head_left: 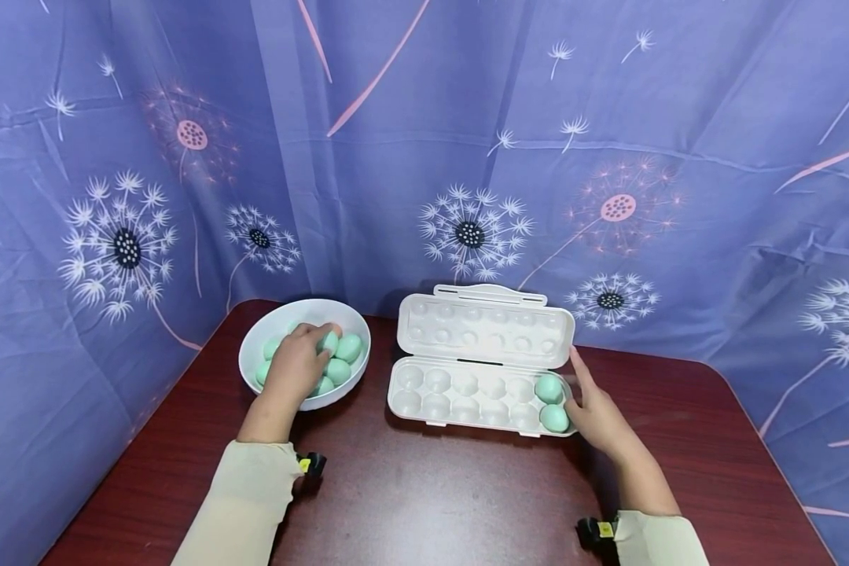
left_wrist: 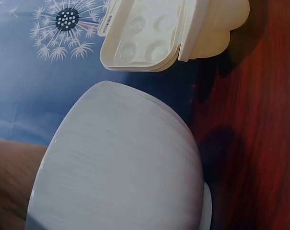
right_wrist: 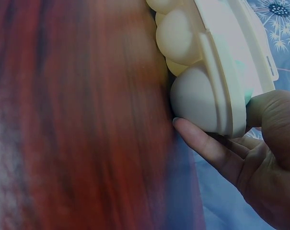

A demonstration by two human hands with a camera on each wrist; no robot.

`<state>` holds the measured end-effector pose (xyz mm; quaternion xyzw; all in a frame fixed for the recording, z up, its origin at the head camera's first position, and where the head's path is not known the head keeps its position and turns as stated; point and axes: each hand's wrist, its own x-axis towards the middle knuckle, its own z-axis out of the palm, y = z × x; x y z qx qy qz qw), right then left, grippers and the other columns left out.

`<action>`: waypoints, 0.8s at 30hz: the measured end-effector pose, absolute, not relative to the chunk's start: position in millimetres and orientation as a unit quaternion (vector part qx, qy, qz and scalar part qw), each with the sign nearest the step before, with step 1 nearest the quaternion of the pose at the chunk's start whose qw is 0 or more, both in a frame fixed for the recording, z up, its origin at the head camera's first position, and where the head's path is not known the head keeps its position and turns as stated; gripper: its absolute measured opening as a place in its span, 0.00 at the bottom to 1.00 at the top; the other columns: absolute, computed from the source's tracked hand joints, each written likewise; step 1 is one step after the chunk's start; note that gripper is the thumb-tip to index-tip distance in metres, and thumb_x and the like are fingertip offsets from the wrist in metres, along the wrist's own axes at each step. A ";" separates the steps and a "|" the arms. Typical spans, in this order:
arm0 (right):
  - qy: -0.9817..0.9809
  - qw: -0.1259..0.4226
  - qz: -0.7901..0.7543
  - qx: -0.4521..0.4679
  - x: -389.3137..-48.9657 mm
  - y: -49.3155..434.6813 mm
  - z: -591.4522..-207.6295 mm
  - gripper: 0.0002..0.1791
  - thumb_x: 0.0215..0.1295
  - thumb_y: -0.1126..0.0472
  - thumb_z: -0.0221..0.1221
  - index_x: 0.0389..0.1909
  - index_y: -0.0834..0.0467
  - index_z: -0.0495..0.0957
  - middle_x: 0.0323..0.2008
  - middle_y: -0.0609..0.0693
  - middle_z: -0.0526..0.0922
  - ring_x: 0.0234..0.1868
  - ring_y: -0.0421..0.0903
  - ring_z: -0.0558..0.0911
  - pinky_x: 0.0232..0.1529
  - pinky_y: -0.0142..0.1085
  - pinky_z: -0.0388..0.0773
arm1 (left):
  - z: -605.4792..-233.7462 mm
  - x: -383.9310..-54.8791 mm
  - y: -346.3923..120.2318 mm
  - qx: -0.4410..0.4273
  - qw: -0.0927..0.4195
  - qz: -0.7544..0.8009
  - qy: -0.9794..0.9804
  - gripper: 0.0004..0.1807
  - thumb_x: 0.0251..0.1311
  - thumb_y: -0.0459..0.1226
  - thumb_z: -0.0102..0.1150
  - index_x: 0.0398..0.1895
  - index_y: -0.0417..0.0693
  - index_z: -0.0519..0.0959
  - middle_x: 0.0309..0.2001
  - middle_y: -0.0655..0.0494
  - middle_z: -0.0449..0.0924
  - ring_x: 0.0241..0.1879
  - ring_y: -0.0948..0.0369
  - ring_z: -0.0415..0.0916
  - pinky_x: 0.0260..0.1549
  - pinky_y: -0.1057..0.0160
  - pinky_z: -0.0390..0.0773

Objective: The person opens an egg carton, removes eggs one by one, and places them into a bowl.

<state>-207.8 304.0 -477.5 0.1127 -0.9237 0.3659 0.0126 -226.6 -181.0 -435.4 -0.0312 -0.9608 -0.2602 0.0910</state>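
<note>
My left hand [head_left: 299,363] reaches into a white bowl [head_left: 250,343] at the left and pinches a pale green egg [head_left: 329,343] between thumb and fingers. Several more green eggs [head_left: 349,348] lie around it in the bowl. In the left wrist view the bowl's outer wall [left_wrist: 121,158] hides the fingers. An open white egg carton [head_left: 486,330] stands right of the bowl, its lid tipped back. Two green eggs [head_left: 548,388] sit in its rightmost pair of cups. My right hand [head_left: 600,415] grips the carton's right end, thumb over the rim and a finger [right_wrist: 207,146] against the outside of an end cup.
The dark red wooden table [head_left: 439,495] carries the bowl and carton near its back edge. A blue curtain [head_left: 368,196] with dandelion prints hangs right behind them and along both sides. Each wrist wears a small black camera [head_left: 314,464].
</note>
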 end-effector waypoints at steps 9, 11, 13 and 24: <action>-0.928 0.016 0.355 0.113 -208.0 303.7 -476.7 0.49 0.66 0.74 0.50 0.82 0.55 0.35 0.62 0.67 0.77 0.48 0.53 0.80 0.42 0.31 0.73 | -433.9 -226.0 -180.2 -0.028 0.077 -0.259 -0.963 0.28 0.69 0.34 0.56 0.72 0.41 0.69 0.63 0.32 0.74 0.62 0.34 0.72 0.64 0.40 0.71; -0.928 0.017 0.355 0.112 -208.3 303.8 -476.8 0.49 0.66 0.74 0.50 0.82 0.55 0.35 0.62 0.68 0.77 0.48 0.53 0.81 0.42 0.30 0.73 | -433.7 -226.2 -179.7 -0.026 0.076 -0.258 -0.963 0.29 0.69 0.34 0.56 0.73 0.41 0.68 0.63 0.32 0.74 0.62 0.34 0.72 0.64 0.40 0.71; -0.928 0.016 0.356 0.111 -208.5 303.8 -477.1 0.49 0.66 0.74 0.50 0.82 0.55 0.35 0.62 0.68 0.77 0.48 0.52 0.81 0.43 0.30 0.74 | -433.6 -226.5 -179.3 -0.025 0.077 -0.257 -0.963 0.29 0.69 0.35 0.56 0.73 0.40 0.67 0.63 0.32 0.74 0.61 0.34 0.72 0.64 0.40 0.71; -0.924 0.012 0.364 0.111 -207.4 303.4 -477.5 0.50 0.67 0.74 0.50 0.82 0.53 0.34 0.63 0.68 0.77 0.50 0.53 0.81 0.42 0.30 0.74 | -426.9 -222.8 -176.7 -0.017 0.136 -0.267 -0.954 0.29 0.63 0.37 0.63 0.68 0.41 0.73 0.59 0.33 0.74 0.58 0.35 0.73 0.59 0.40 0.73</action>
